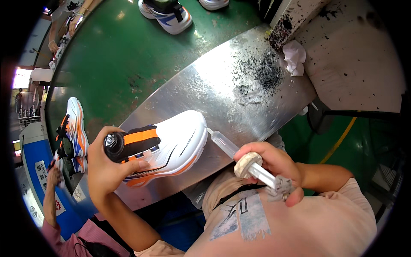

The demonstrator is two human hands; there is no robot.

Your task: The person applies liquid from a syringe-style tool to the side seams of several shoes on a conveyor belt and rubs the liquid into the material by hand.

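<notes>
My left hand (105, 165) is wrapped round the heel and side of a white sneaker (177, 137) with orange, black and blue parts. The shoe is held over a metal bench top, its toe pointing right. In my right hand (274, 165) is a clear plastic syringe (224, 144), my fingers round its barrel and plunger. Whitish wrapping covers the syringe's collar and plunger end. Its tip touches or nearly touches the edge of the sneaker's toe; which of the two I cannot tell.
A green conveyor belt (111, 68) curves past the metal bench top (214, 81), carrying more sneakers (169, 17). Black debris (269, 73) and a crumpled white paper (294, 58) lie at the right. Another person's arm (50, 203) reaches toward shoes at the left.
</notes>
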